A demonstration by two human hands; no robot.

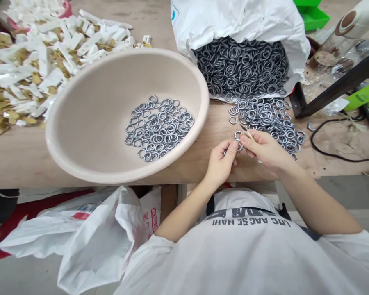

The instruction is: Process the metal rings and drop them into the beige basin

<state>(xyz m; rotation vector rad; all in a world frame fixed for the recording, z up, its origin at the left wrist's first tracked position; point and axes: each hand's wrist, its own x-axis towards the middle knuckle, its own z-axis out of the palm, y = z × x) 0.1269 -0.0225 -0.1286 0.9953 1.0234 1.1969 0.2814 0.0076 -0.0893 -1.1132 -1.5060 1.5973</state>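
My left hand (223, 160) is closed, its thumb and fingers pinching a grey ring (239, 145) near the table's front edge. Close against it, my right hand (263, 148) grips a thin tool with a pale handle (249, 134) and a dark tip. Another grey ring (238, 135) shows at the tool's tip, just above the fingers; whether it is held or touching the first ring I cannot tell. Behind my right hand lies a loose heap of grey rings (264, 116). To the left, a large beige basin (89, 119) holds many similar rings (160, 129).
A white sack (233, 18) lies open at the back, spilling dark rings (242, 65). White and tan plastic pieces (43, 61) are piled at left. A dark metal bar (341, 84) and a black cord (326, 153) are at right. White plastic bags (95, 241) hang below the table edge.
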